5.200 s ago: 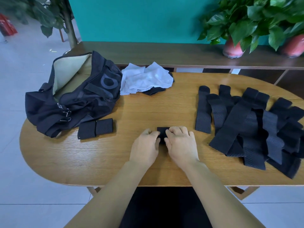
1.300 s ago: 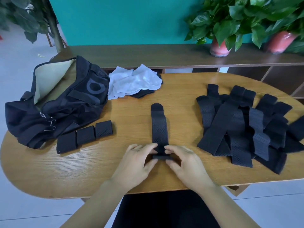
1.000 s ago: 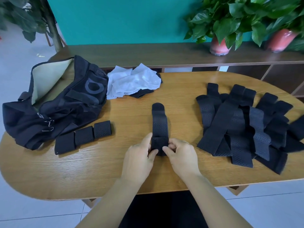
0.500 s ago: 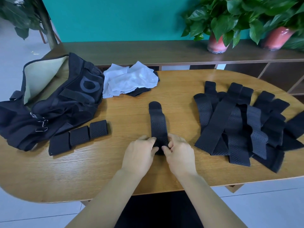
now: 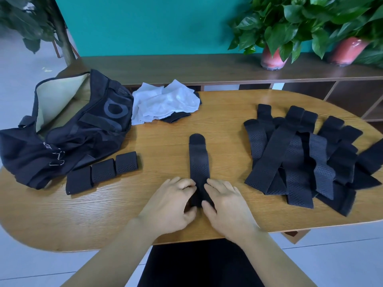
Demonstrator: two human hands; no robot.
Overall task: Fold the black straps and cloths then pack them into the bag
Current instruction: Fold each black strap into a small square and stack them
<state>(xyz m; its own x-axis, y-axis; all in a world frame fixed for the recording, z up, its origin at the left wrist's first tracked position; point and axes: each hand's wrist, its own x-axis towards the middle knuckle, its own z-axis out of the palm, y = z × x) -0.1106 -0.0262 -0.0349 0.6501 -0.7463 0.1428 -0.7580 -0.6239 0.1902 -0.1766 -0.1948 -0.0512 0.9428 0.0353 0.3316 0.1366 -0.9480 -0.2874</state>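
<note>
A black perforated strap [image 5: 199,162] lies lengthwise in the middle of the wooden table [image 5: 165,133], its near end rolled up. My left hand [image 5: 172,201] and my right hand [image 5: 226,201] pinch that rolled end from either side. Three folded straps [image 5: 101,171] lie in a row at the left, beside the open black bag [image 5: 68,129] with its beige lining. A pile of several unfolded black straps [image 5: 306,160] spreads over the right of the table. White cloths [image 5: 163,104] lie crumpled over a black cloth [image 5: 176,117] at the back.
A dark wooden shelf unit [image 5: 207,67] runs behind the table, carrying two potted plants in pink pots [image 5: 272,59]. A teal wall stands behind it. Another plant stands on the floor at far left. The table's near edge curves just below my wrists.
The first strap was folded and set with the others at the left. A new strap was laid out, and my hands have rolled its near end away from me, shortening the flat part.
</note>
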